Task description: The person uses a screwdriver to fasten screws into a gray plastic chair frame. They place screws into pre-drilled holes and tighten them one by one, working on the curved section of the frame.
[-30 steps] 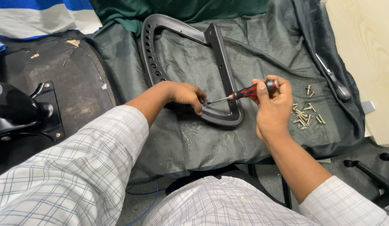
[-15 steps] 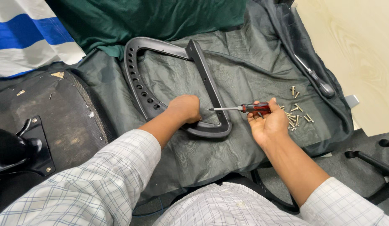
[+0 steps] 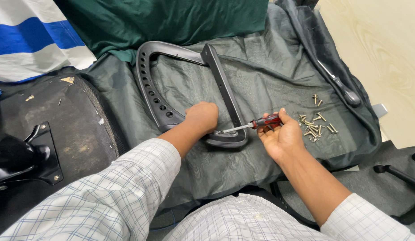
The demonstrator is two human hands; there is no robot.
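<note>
Left hand (image 3: 202, 117) fisted, pressing black frame (image 3: 225, 96); right hand (image 3: 279, 136) palm-up, gripping red-handled screwdriver (image 3: 250, 125) near-horizontal.

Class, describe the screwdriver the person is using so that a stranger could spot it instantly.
Start at the dark curved chair frame lying on the grey-green cloth. At its near end, the right hand holds a screwdriver. Its red-and-black handle distinguishes it from the all-dark tool lying farther right.

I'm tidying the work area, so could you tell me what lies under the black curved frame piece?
The black curved frame lies on a dark grey-green cloth. The left hand covers its lower bend, where the screwdriver tip points, so that spot is hidden.
</note>
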